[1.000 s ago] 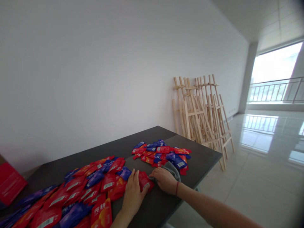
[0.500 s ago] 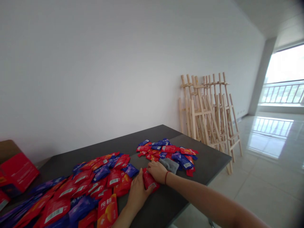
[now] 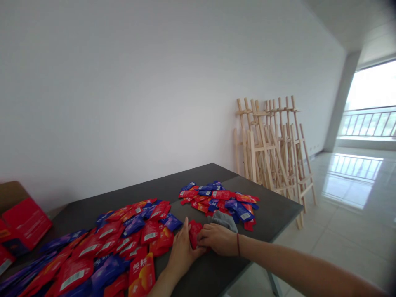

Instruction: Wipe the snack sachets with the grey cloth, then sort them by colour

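Note:
A red pouch (image 3: 194, 232) lies on the dark table between my two hands, partly covered by them. My left hand (image 3: 182, 251) holds its left and near edges, fingers along the side and thumb stretched across the front. My right hand (image 3: 220, 240), with a red cord at the wrist, is closed with bent fingers on the pouch's right part. Just behind the right hand is a crumpled grey cloth (image 3: 225, 220). A heap of red and blue pouches (image 3: 150, 232) spreads to the left of my left hand. Beyond the cloth lies a smaller pile of such pouches (image 3: 221, 194).
At the far left stands a red box (image 3: 26, 222) beside a brown cardboard piece (image 3: 10, 194). The dark table (image 3: 272, 206) ends at a corner on the right. Several wooden easels (image 3: 269, 144) lean against the white wall behind it.
My right hand has drawn back toward me and right, its fingers now bent over the pouch's near right part. The grey cloth shows slightly more to the right. My left hand stays beside the pouch.

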Available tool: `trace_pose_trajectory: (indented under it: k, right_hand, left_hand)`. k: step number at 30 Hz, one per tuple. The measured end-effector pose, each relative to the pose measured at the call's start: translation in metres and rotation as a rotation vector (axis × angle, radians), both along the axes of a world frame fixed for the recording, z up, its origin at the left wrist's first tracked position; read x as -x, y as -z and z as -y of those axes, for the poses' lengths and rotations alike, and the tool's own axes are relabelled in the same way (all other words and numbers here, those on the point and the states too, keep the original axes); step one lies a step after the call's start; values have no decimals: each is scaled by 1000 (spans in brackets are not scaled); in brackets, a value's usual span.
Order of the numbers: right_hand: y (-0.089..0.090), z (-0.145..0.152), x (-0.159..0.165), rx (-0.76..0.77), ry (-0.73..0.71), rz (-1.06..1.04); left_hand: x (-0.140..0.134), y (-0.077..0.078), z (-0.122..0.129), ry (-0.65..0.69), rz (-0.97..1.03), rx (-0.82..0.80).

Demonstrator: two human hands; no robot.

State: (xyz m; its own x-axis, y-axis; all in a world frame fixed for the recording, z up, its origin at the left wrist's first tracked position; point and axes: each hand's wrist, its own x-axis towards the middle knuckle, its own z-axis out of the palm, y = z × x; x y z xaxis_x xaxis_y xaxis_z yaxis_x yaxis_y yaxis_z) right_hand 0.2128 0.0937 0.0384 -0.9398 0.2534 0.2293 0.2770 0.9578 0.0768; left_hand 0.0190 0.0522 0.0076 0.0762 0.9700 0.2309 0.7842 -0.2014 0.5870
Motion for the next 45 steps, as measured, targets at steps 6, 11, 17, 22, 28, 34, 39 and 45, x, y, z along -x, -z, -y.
trace_pose_trajectory:
  k: [6,11,17,22,28,34,39,45]
  right_hand:
    - [-1,-25,31,-66,273,34]
    - [-2,-35,63,-69,353,24]
    - [2,-9,38,-12,70,21]
    - [0,5,5,109,-76,-30]
    - [-4,-16,17,18,77,2]
    - [2,-32,48,-24,280,-60]
    - [5,-15,27,23,162,-75]
    - [6,13,-30,202,17,-131]
  left_hand:
    - [-1,-3,0,30,-35,0]
    - [-1,-4,3,21,-69,-22]
    - [1,2,1,38,-19,-63]
    - [0,2,1,51,-49,-70]
    - [-1,0,0,44,-49,-25]
    - [-2,-2,4,8,-38,-16]
    - [-4,-8,7,-3,-59,14]
    - [-8,-19,10,-1,-152,4]
